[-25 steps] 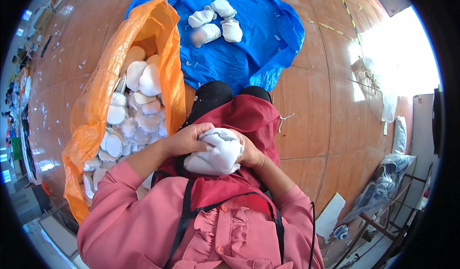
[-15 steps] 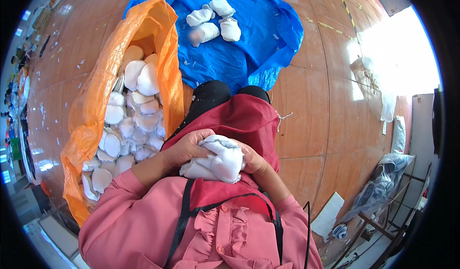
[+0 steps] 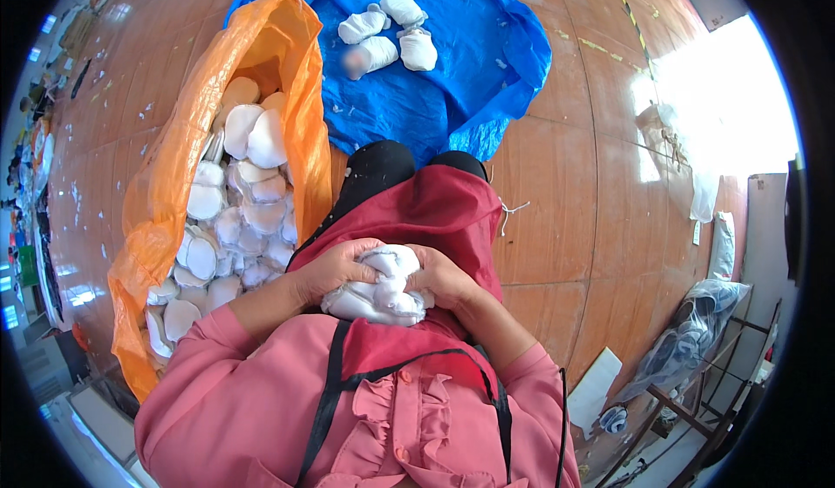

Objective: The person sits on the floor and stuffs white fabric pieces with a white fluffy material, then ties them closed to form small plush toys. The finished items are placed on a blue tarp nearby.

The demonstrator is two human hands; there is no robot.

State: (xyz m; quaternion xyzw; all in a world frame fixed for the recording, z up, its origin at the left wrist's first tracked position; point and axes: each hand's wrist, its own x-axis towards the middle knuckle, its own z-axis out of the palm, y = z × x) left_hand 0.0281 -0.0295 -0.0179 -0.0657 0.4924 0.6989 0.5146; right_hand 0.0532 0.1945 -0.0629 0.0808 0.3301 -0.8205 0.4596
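On the red apron spread over the person's lap, a white cloth bundle sits pressed between both hands. Left of the bundle, the left hand curls around its side with fingers closed onto the fabric; right of it, the right hand does the same, thumb and fingers wrapped into the folds, so both hands are closed on the one bundle and neither is free. Further left of the bundle lies an open orange sack on the floor, filled with many white rounded pads. Beyond the bundle, past the knees, a blue sheet is spread on the brown floor, and a few finished white bundles rest together on it, well apart from the hands. Judging by the grip, the step in hand seems to be squeezing or rolling the bundle into a tight shape. A next move would likely call for keeping the folds pinched so the bundle does not spring open, with even pressure from both sides.
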